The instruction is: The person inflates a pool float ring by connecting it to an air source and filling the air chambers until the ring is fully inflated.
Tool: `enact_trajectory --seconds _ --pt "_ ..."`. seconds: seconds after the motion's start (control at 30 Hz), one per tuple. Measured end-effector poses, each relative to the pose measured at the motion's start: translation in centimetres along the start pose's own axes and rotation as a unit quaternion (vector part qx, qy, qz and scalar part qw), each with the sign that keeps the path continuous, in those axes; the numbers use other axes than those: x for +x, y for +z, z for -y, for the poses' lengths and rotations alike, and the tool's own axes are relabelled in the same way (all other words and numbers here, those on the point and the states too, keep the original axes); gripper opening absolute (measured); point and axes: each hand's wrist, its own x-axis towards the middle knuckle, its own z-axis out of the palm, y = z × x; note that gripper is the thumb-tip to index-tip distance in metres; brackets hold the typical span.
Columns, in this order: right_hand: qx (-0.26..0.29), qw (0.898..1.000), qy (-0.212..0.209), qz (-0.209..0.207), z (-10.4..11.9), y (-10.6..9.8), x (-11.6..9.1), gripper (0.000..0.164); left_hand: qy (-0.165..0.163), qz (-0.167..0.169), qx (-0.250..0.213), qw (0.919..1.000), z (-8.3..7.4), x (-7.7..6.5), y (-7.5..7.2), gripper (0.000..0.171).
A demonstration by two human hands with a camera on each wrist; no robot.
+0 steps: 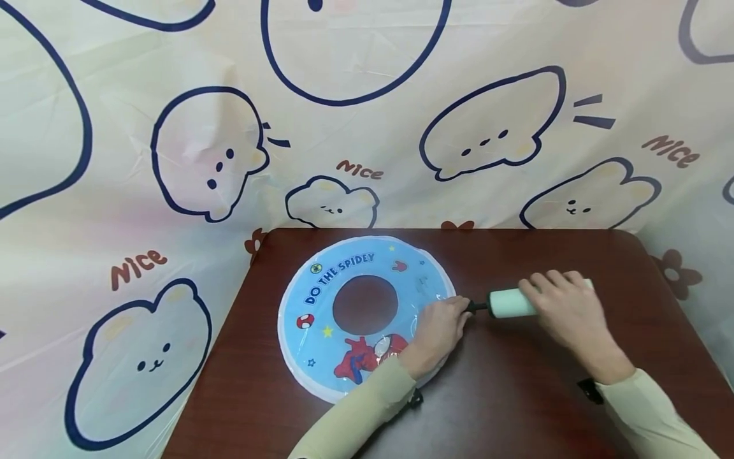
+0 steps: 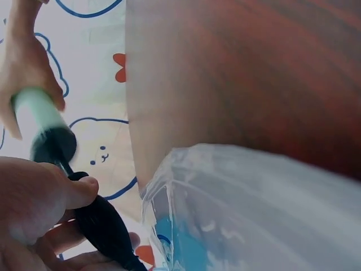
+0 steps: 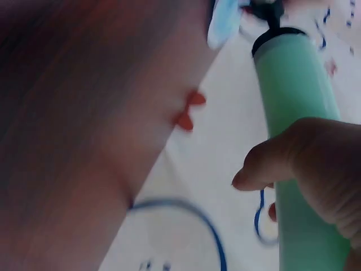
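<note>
A swim ring, blue with a clear rim, lies on the table and looks rounded out. It bears "DO THE SPIDEY" and a red-and-blue figure. At its right edge, my left hand holds the black tapered end of a hand pump, thumb on top and fingers beneath. My right hand wraps round the pump's mint-green barrel. A thin black rod shows between barrel and black end. Where the tapered tip meets the ring is hidden by my left hand in the head view.
The dark brown table has rounded far corners. Behind it and at the sides hangs a pale cloth with cartoon outlines and "Nice" lettering. A small black item shows under the left sleeve.
</note>
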Motion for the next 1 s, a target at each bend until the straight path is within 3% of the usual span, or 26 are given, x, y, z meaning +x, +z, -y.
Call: enact_trajectory --seconds 0.2,0.33,0.6,1.0 --pt "0.005 1.000 -0.007 0.007 1.6 1.0 0.8 0.046 -0.016 0.013 -0.003 0.9998 -0.4 0.2 0.2 0.009" --pt "0.012 1.000 0.000 -0.002 0.2 -0.2 0.5 0.053 -0.024 0.012 -0.029 0.9992 -0.4 0.3 -0.1 0.009" --pt "0.016 0.999 -0.030 -0.019 -2.3 -2.2 -0.1 0.058 -0.020 0.008 -0.038 0.9991 -0.1 -0.2 -0.7 0.009" --pt "-0.011 1.000 0.026 -0.006 -5.7 -5.5 -1.6 0.072 -0.002 -0.028 0.006 0.9996 1.3 -0.5 -0.5 0.009"
